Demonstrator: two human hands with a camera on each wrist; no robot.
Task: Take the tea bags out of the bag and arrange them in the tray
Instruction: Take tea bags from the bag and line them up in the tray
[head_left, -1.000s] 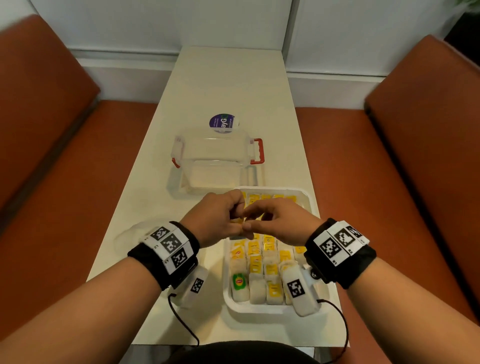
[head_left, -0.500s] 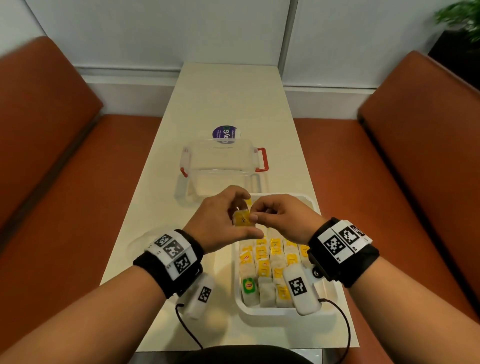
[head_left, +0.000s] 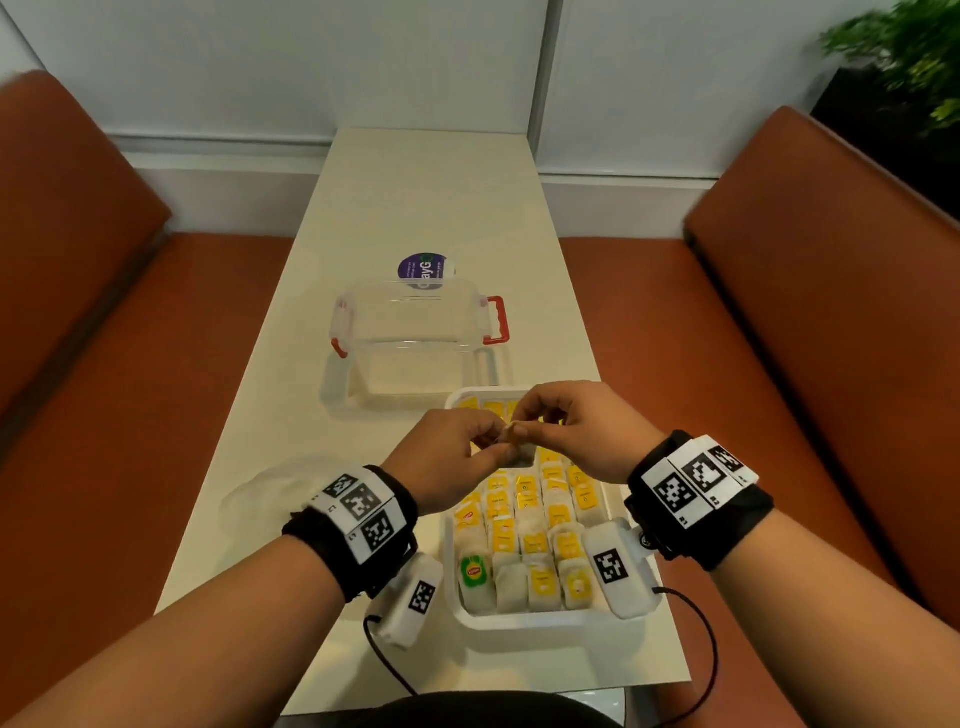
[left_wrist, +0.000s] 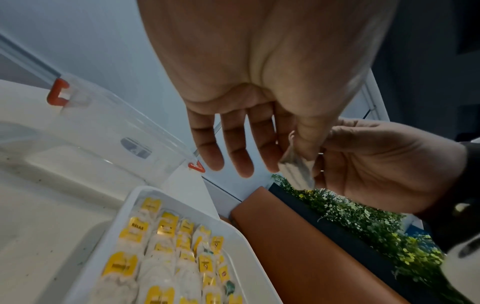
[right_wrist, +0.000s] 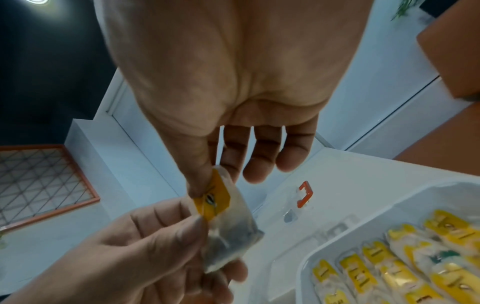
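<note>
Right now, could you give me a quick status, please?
Both hands, left and right, pinch one tea bag above the tray. Tray nearly full. Nothing blocking.

Table (head_left: 415, 208) (tray (head_left: 545, 621), clear box (head_left: 415, 332))

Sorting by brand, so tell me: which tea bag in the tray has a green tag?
The tea bag in the tray's near-left corner; its tag is green, the others' yellow.

"RELAX" reads on a yellow tea bag tag (left_wrist: 137, 228) in the tray (left_wrist: 103, 242). Green tag (head_left: 474, 570) carries a red-yellow logo, lettering too small. Purple round sticker (head_left: 422, 270) on the counter: partial letters "ayG".
</note>
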